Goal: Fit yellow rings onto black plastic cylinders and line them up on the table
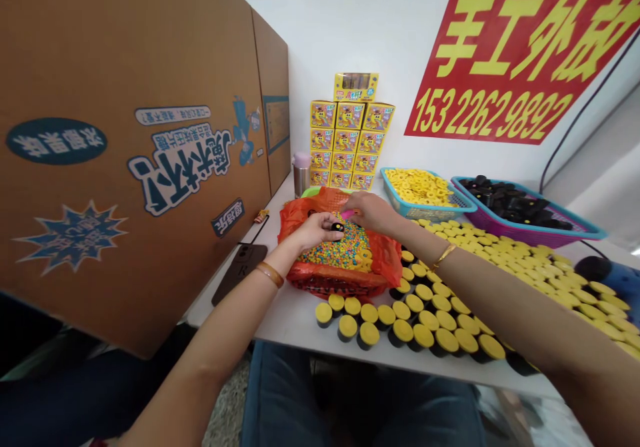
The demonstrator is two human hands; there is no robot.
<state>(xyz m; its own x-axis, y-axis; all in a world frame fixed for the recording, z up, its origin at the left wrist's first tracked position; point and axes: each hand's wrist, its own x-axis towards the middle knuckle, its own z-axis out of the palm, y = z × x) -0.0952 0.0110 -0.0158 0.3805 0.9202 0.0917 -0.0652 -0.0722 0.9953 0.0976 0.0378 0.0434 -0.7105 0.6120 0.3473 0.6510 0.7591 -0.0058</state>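
My left hand [316, 228] is curled round a small black cup [337, 226] over a heap of small coloured candies [345, 250]. The candies lie in an orange plastic bag [300, 217] set in a red basket [333, 286]. My right hand [369, 210] is closed just beyond the cup, pinching something pink [347, 215] that I cannot make out. Both wrists wear thin gold bangles.
Several black cups with yellow lids [410, 320] stand in rows at the table's near edge, more to the right. Behind are a blue basket of yellow lids [423, 190], a purple basket of black cups [520, 207], stacked yellow boxes [350, 140], a flask [301, 172] and a big carton [125, 147] at left.
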